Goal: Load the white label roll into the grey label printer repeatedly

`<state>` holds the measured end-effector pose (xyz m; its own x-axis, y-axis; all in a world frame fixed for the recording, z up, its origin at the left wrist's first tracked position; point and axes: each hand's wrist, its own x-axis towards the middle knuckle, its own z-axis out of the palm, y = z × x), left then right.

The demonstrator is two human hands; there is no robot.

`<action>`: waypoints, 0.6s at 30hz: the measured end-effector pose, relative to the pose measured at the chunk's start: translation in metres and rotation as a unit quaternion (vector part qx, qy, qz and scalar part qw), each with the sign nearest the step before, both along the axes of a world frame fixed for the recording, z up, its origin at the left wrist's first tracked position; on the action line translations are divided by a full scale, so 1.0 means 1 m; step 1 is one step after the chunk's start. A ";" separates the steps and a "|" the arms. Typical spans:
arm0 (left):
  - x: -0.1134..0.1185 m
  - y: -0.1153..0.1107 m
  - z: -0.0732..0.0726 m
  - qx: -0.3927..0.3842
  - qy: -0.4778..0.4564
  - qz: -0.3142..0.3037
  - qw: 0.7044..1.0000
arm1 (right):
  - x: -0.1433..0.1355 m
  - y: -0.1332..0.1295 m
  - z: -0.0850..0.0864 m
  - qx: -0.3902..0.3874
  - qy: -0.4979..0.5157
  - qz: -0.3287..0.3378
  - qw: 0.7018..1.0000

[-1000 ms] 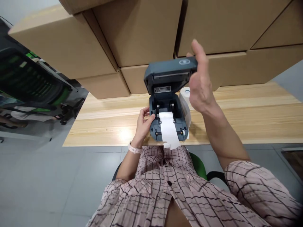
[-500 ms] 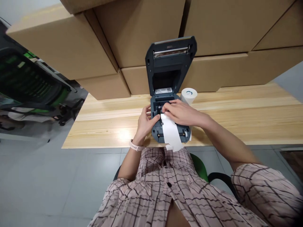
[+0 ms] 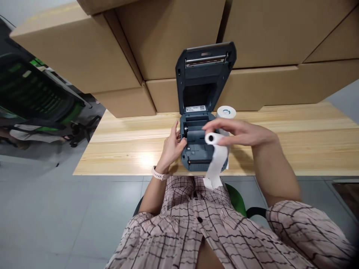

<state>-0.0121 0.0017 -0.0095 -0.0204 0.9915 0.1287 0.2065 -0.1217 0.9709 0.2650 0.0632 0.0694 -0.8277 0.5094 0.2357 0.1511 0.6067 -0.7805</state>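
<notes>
A dark grey label printer (image 3: 196,152) stands with its lid (image 3: 206,74) raised and its inside bare. My right hand (image 3: 238,133) pinches a small white paper roll (image 3: 211,138) by its ends, above the printer's right half. The roll shows a dark hollow core, and its loose paper strip (image 3: 217,164) hangs down over the printer's front. At the printer's left side is my left hand (image 3: 173,148), its thumb on the inner edge and its fingers along the outside wall. Behind my right hand stands a thicker white roll (image 3: 226,112), partly covered.
Large cardboard boxes (image 3: 179,41) are stacked along the back of the wooden table (image 3: 126,149). An office chair (image 3: 42,89) stands on the floor at the left, with part of another person near it.
The paper roll has come up out of the printer in my right hand, moving right and turning its end toward me. Its strip has come along. My left hand stays at the printer's left side.
</notes>
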 end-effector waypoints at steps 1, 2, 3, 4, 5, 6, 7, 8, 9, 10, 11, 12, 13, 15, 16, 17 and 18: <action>0.000 -0.001 0.001 -0.008 0.003 -0.011 1.000 | 0.017 -0.005 -0.003 -0.018 0.052 -0.014 0.998; 0.000 -0.002 0.002 -0.019 0.006 -0.021 1.000 | 0.035 -0.010 -0.009 -0.029 0.100 -0.031 0.994; 0.000 -0.004 0.003 -0.028 0.009 -0.028 0.999 | 0.054 -0.014 -0.017 -0.038 0.141 -0.055 0.988; 0.000 -0.004 0.004 -0.029 0.008 -0.026 0.999 | 0.072 -0.018 -0.027 -0.044 0.165 -0.079 0.982; 0.001 -0.005 0.005 -0.029 0.006 -0.022 0.999 | 0.088 -0.020 -0.038 -0.049 0.173 -0.106 0.978; 0.001 -0.006 0.006 -0.028 0.004 -0.019 0.999 | 0.101 -0.022 -0.050 -0.051 0.169 -0.137 0.975; 0.002 -0.006 0.007 -0.026 0.001 -0.016 1.000 | 0.111 -0.023 -0.061 -0.053 0.155 -0.164 0.973; 0.003 -0.006 0.007 -0.023 -0.003 -0.014 1.000 | 0.118 -0.024 -0.071 -0.056 0.138 -0.189 0.971; 0.003 -0.006 0.007 -0.020 -0.007 -0.012 1.000 | 0.121 -0.025 -0.079 -0.061 0.121 -0.213 0.968; 0.004 -0.007 0.007 -0.016 -0.012 -0.011 1.000 | 0.122 -0.026 -0.085 -0.070 0.102 -0.236 0.964; 0.004 -0.007 0.006 -0.014 -0.016 -0.011 1.000 | 0.120 -0.028 -0.088 -0.088 0.080 -0.258 0.959; 0.004 -0.007 0.006 -0.014 -0.018 -0.012 1.000 | 0.118 -0.030 -0.089 -0.116 0.054 -0.272 0.954; 0.005 -0.007 0.006 -0.016 -0.018 -0.014 1.000 | 0.116 -0.032 -0.087 -0.153 0.024 -0.279 0.948; 0.004 -0.008 0.006 -0.021 -0.008 -0.018 1.000 | 0.115 -0.033 -0.077 -0.220 -0.026 -0.275 0.936; 0.004 -0.008 0.006 -0.022 0.001 -0.022 1.000 | 0.115 -0.029 -0.070 -0.235 -0.032 -0.268 0.934; 0.003 -0.008 0.007 -0.022 0.013 -0.026 0.999 | 0.115 -0.022 -0.064 -0.234 -0.023 -0.267 0.934; 0.002 -0.007 0.007 -0.021 0.028 -0.030 0.999 | 0.114 -0.012 -0.058 -0.218 -0.004 -0.274 0.937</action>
<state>-0.0104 -0.0058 -0.0022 0.0461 0.9952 0.0867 0.2539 -0.0956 0.9625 0.3794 0.0508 0.0117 -0.4147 0.9046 -0.0990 0.3527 0.0595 -0.9339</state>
